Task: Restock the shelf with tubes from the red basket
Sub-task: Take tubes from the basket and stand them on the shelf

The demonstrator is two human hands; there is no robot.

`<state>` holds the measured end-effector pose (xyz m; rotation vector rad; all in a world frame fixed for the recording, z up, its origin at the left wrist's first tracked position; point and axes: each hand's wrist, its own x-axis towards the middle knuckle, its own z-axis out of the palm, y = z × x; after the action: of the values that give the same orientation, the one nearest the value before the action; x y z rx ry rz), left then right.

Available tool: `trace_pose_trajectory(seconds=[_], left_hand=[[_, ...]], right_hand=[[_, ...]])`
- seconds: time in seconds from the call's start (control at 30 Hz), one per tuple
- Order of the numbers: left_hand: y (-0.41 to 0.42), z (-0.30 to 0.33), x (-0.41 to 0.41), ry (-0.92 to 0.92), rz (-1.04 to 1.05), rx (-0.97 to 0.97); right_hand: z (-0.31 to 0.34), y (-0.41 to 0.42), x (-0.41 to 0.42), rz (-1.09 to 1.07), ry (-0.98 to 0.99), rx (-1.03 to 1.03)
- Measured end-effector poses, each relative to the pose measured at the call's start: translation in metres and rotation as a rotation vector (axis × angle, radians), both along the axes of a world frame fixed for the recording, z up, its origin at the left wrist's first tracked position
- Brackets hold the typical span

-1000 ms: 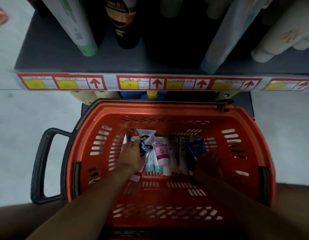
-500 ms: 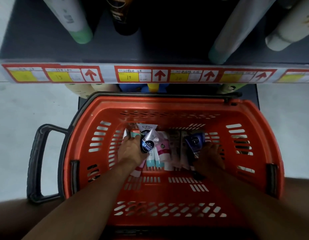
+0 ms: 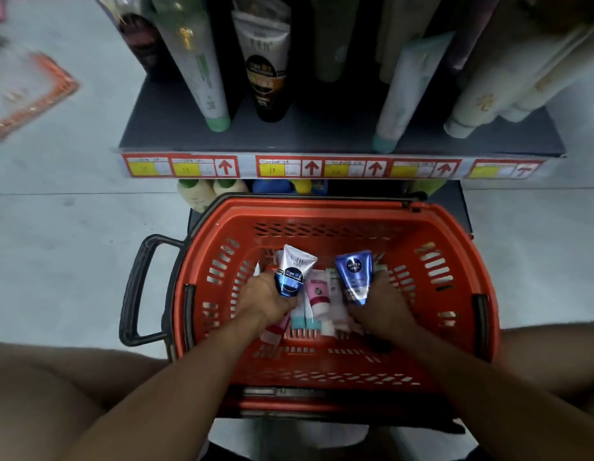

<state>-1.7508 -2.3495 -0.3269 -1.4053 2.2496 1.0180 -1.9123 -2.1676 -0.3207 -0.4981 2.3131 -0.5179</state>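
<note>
The red basket (image 3: pixel 455 294) sits on the floor below the dark shelf (image 3: pixel 322 138). Inside it my left hand (image 3: pixel 264 294) grips a silver and blue tube (image 3: pixel 293 271), its crimped end pointing up and away. My right hand (image 3: pixel 380 304) holds a dark blue tube (image 3: pixel 355 276), also raised off the pile. Between the hands lie several more tubes, among them a pink and white tube (image 3: pixel 317 291) and teal-capped tubes (image 3: pixel 304 322). Tall tubes stand on the shelf, such as a white one with a green cap (image 3: pixel 202 81) and a black and brown one (image 3: pixel 267 74).
A strip of red and yellow price labels (image 3: pixel 322 168) runs along the shelf's front edge. Bottles (image 3: pixel 202 191) stand on a lower shelf behind the basket. The basket's black handle (image 3: pixel 136 287) sticks out left. My knees frame the bottom corners. A red-edged packet (image 3: pixel 26 94) lies at the far left.
Both hands have closed on a tube each and lifted them from the pile. The view has tilted up, showing more of the shelf.
</note>
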Motion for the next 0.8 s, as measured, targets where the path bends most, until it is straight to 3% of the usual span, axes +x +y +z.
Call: trace_pose_trajectory(seconds=[0.4,0.8], left_hand=[[0.024,0.106,0.027,0.272,0.196,-0.046],[0.045,0.154,0.04,0.445,0.316,-0.182]], right_hand=[[0.098,0.003,0.031,0.004,0.128,-0.276],[0.153,0.015,0.052,0.007,0.263,-0.462]])
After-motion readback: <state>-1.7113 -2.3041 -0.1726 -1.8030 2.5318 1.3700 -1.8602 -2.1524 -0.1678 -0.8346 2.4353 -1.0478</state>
